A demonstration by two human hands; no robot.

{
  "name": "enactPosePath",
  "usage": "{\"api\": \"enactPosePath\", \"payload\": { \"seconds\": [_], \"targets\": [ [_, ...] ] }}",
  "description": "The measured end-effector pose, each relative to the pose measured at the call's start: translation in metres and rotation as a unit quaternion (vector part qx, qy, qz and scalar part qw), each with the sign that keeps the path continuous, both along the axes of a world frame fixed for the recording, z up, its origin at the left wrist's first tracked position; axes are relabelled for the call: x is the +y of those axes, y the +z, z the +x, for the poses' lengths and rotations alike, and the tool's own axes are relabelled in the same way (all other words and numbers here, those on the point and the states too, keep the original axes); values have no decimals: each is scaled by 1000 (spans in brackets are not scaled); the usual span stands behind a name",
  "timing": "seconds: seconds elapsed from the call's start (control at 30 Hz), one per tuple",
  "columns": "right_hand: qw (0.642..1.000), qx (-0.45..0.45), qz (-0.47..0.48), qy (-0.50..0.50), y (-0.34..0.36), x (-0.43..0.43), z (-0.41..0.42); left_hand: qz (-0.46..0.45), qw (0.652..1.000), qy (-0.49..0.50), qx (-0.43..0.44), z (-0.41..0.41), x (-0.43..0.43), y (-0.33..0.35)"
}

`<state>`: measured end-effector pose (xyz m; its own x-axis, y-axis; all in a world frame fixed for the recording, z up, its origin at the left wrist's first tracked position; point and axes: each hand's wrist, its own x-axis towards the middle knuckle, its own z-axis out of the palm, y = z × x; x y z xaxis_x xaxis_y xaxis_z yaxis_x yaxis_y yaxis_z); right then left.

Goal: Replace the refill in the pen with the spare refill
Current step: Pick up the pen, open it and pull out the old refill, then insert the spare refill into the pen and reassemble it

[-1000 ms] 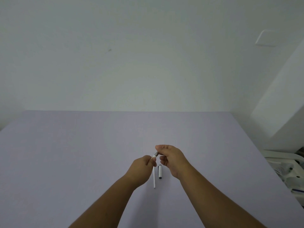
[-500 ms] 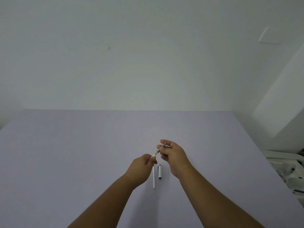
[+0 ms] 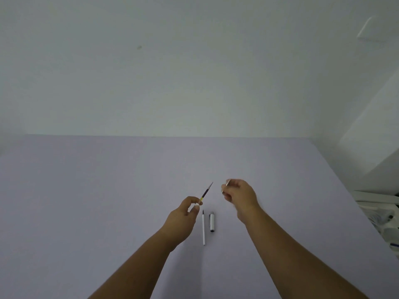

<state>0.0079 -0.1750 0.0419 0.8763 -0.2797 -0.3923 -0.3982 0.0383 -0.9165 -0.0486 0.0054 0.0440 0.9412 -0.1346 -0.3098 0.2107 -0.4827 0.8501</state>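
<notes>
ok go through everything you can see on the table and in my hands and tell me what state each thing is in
Left hand: shut on the pen body, raised.
White pen body with exposed dark refill: tip section off, refill sticking out, tilted up to the right.
Right hand: shut on a small silvery piece, probably the pen's tip section.
Thin white spare refill: lying flat on the table, untouched.
White pen cap: off, lying beside the spare refill.

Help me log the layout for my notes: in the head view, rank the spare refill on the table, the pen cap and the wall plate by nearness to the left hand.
1. Spare refill, lying on the table just right of the left hand.
2. Pen cap, lying just right of that refill.
3. Wall plate, far off, high on the wall at upper right.
</notes>
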Motion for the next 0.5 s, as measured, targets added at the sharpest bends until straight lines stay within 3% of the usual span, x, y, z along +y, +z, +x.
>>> {"api": "enactPosePath", "payload": {
  "seconds": [0.03,0.1,0.17,0.5],
  "targets": [
    [994,38,-85,62,-13,0,-3,0,1000,3,7,1,0,-5],
    [947,82,-252,179,-42,0,-14,-2,1000,8,23,1,1,-15],
    [908,80,-347,223,-64,1,-26,-6,999,8,34,0,3,-24],
    [895,45,-390,213,-84,2,-37,4,999,1,53,5,4,-42]
  ]
}}
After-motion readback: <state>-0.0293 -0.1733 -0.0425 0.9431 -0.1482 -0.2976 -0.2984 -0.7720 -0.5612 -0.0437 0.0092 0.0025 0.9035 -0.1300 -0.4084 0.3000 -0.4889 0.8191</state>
